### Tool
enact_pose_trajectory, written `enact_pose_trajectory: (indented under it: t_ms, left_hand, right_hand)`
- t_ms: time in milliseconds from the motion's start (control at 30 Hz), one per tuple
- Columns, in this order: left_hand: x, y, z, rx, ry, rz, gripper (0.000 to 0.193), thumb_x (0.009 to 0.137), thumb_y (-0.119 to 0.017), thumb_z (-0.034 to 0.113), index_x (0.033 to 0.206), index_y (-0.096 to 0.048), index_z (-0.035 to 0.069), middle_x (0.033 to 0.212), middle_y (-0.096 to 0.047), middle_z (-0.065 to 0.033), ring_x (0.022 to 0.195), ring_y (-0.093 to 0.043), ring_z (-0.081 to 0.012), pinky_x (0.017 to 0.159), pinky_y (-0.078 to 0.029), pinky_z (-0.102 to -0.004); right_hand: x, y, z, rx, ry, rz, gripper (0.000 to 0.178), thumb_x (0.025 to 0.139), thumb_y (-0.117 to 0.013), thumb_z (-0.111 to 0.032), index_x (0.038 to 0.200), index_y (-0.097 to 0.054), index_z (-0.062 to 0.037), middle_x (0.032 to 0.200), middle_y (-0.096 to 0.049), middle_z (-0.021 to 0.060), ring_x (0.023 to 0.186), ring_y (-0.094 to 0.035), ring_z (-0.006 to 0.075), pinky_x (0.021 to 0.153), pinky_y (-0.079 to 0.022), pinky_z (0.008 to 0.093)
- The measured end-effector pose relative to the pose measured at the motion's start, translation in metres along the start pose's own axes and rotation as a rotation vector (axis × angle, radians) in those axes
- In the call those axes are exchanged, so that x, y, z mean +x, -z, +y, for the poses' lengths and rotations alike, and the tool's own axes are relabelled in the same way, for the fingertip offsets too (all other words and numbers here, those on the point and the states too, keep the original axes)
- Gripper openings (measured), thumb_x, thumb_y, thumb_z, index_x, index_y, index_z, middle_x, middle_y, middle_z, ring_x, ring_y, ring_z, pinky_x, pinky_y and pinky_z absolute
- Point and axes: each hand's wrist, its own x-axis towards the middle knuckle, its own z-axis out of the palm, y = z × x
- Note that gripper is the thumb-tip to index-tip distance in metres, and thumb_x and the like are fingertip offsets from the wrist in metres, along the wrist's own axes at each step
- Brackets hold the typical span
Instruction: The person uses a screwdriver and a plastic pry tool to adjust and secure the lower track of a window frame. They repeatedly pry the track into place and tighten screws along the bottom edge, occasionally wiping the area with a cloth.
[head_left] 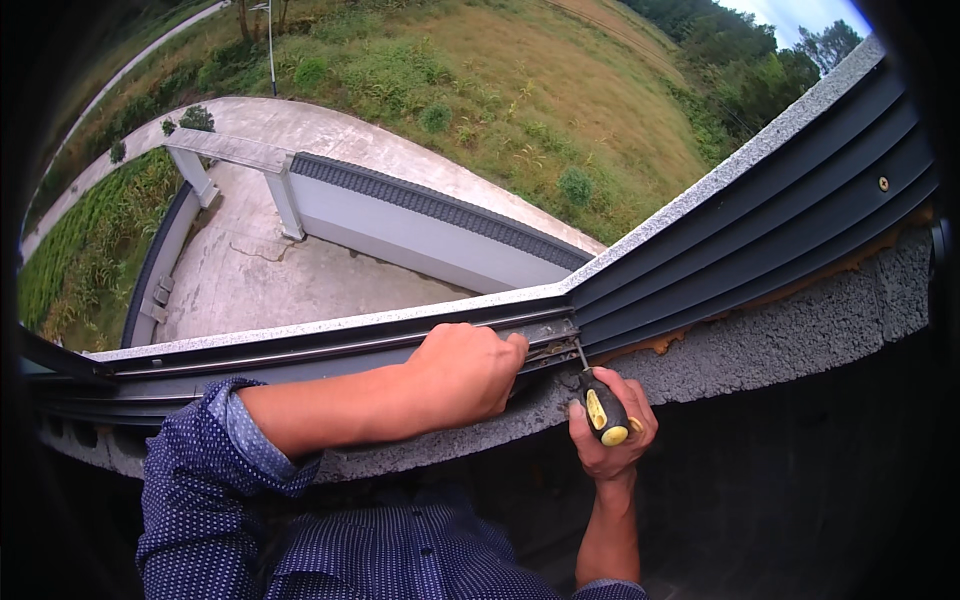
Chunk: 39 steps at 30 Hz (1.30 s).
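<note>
My right hand point(608, 455) grips a screwdriver point(605, 408) by its black and yellow handle. Its thin shaft points up and away, the tip at the inner corner of a dark window frame point(750, 210). Beside it, my left hand point(462, 372) is closed in a fist over the bottom rails point(300, 358) of that frame. Whatever the left fingers hold, if anything, is hidden. Between the two hands, small metal-looking bits point(552, 348) lie in the end of the track, too small to name.
Below the frame runs a rough grey block wall edge point(780, 330), with orange-brown foam point(660, 343) along the joint. A single screw point(883, 184) sits in the right side frame. Beyond the pale stone sill point(725, 165), far below, lie a walled concrete yard point(290, 270) and grass.
</note>
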Motion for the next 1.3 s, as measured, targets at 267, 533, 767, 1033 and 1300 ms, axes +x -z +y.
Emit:
enact_pose_trajectory:
  t_ms: [267,533,767,1033,1300]
  left_hand:
    - [-0.001,0.002,0.000,0.316,-0.203,-0.055,0.021,0.095,-0.062,0.013,0.104,-0.066,-0.006,0.072,-0.074,-0.0181,0.067,-0.076,-0.0361,0.054,-0.058,-0.0474]
    - [0.006,0.011,0.010,0.312,-0.244,-0.043,0.022,0.095,-0.060,0.012,0.099,-0.069,-0.008,0.075,-0.075,-0.0184,0.068,-0.077,-0.0349,0.053,-0.057,-0.0456]
    - [0.020,0.005,0.013,0.295,-0.209,-0.066,0.019,0.087,-0.066,0.013,0.093,-0.070,-0.005,0.075,-0.075,-0.0186,0.067,-0.076,-0.0357,0.054,-0.057,-0.0465]
    - [0.027,0.003,0.017,0.180,-0.097,-0.074,0.017,0.085,-0.069,0.015,0.093,-0.072,0.000,0.080,-0.077,-0.0185,0.074,-0.077,-0.0383,0.064,-0.060,-0.0492]
    - [0.031,-0.011,-0.004,-0.326,0.192,-0.020,0.028,0.094,-0.064,0.017,0.082,-0.076,-0.006,0.085,-0.073,-0.0321,0.087,-0.073,-0.0512,0.083,-0.060,-0.0571]
  right_hand:
    - [0.002,0.001,0.000,0.007,-0.008,-0.001,0.048,0.077,-0.085,-0.013,0.122,-0.074,0.0004,0.094,-0.072,0.0138,0.078,-0.070,0.0265,0.072,-0.060,0.0355]
    - [0.004,0.004,0.002,0.005,-0.005,0.003,0.047,0.076,-0.085,-0.014,0.121,-0.074,-0.0005,0.092,-0.071,0.0127,0.075,-0.070,0.0260,0.069,-0.058,0.0354]
    - [0.006,0.004,0.004,0.012,-0.016,0.012,0.047,0.076,-0.084,-0.015,0.120,-0.074,-0.0008,0.090,-0.069,0.0120,0.074,-0.068,0.0257,0.068,-0.057,0.0356]
    - [0.005,0.004,0.005,0.014,-0.012,0.019,0.046,0.076,-0.085,-0.015,0.119,-0.074,-0.0004,0.090,-0.069,0.0122,0.073,-0.068,0.0259,0.068,-0.057,0.0358]
    - [0.003,0.002,0.002,0.010,0.005,0.008,0.047,0.076,-0.084,-0.014,0.119,-0.074,0.0012,0.093,-0.071,0.0133,0.077,-0.069,0.0261,0.071,-0.059,0.0355]
